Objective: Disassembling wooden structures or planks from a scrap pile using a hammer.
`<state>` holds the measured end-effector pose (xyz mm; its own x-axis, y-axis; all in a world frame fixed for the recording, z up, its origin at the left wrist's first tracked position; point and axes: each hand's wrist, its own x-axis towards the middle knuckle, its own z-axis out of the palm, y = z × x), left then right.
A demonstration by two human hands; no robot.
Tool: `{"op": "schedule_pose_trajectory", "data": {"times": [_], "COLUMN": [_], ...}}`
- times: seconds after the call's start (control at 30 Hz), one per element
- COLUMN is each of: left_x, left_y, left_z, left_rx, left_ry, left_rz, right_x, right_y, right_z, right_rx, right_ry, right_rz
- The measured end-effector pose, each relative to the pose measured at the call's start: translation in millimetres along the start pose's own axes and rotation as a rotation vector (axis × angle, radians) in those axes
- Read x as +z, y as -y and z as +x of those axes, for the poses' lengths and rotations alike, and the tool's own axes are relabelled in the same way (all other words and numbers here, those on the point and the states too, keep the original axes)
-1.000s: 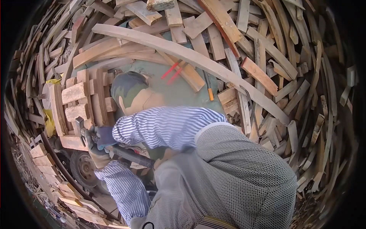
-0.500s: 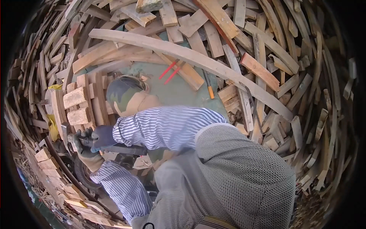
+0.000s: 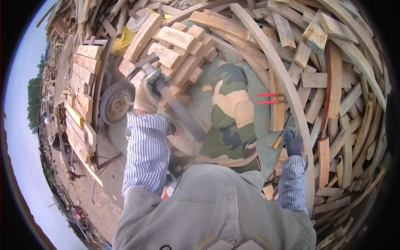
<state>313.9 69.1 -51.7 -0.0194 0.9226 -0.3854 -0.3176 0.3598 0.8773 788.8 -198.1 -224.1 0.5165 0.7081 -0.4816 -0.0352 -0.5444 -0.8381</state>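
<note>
My left hand (image 3: 148,93), in a pale glove with a grey palm, is closed round a hammer (image 3: 181,112) just below its metal head. The hammer's dark handle slants down toward my camouflage-trousered knee. Beside the hammer head stands a stack of short wood blocks (image 3: 177,37). Off to the right, my right hand (image 3: 293,140) in a dark blue glove has its fingers curled against the long curved-looking beam (image 3: 287,75); what they grip is hidden. Close to its left lies a tool with an orange handle (image 3: 278,143).
Red-handled tool grips (image 3: 270,98) lie across a board beyond the right hand. Loose timber (image 3: 316,83) is piled along the right and far side. At left are a small wheel (image 3: 117,102) and a row of stacked planks (image 3: 83,108). A yellow bag (image 3: 123,41) lies behind the blocks.
My right hand has left the hammer and swung over to the right, beside the long beam. The left hand still holds the hammer. The view has turned toward the left.
</note>
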Motion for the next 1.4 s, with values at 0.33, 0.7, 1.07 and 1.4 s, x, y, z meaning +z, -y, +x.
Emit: {"op": "schedule_pose_trajectory", "data": {"times": [0.33, 0.7, 1.07, 1.4], "left_x": [-27.3, -8.3, -24.1, -17.8], "left_y": [42.0, 4.4, 7.2, 10.9], "left_z": [8.1, -22.0, -48.2, -56.2], "left_rx": [-0.148, 0.248, 0.270, 0.322], "left_ry": [-0.191, 0.067, 0.098, 0.146], "left_rz": [-0.025, 0.126, 0.319, 0.351], "right_x": [37.2, -50.3, -150.0, -119.5], "right_y": [-52.2, -51.3, -143.1, -115.3], "right_z": [-40.7, 2.0, -36.6, -53.8], "right_rx": [0.034, 0.086, 0.107, 0.336], "right_ry": [0.080, -0.311, -0.559, 0.164], "right_rz": [0.023, -0.908, -1.015, -1.089]}}
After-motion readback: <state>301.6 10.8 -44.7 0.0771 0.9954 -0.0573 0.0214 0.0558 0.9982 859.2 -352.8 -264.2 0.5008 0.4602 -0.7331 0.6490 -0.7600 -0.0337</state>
